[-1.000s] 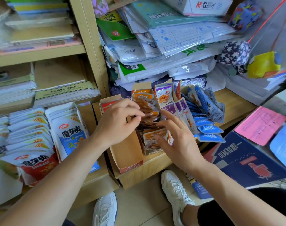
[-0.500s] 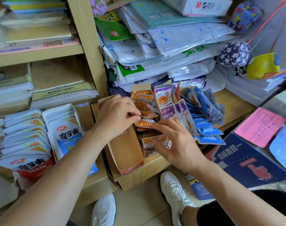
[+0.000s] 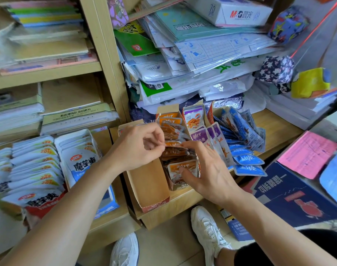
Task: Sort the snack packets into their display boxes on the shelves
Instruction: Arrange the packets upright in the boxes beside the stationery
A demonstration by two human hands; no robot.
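Orange packet (image 3: 173, 144), glossy flat foil, is pinched at its edge by the left hand (image 3: 137, 148) grip; the right hand (image 3: 209, 173) grip is held spread, touching upright packets (image 3: 175, 156) beside it.

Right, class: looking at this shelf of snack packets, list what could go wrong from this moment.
1. The left hand pinches one orange packet in a crammed row; pulling it may drag neighbours out.
2. The blue packets lie fanned loose near the front of the shelf, beside the right hand; a nudge could spill them.
3. The purple packets lean against the orange row and might get mixed in.
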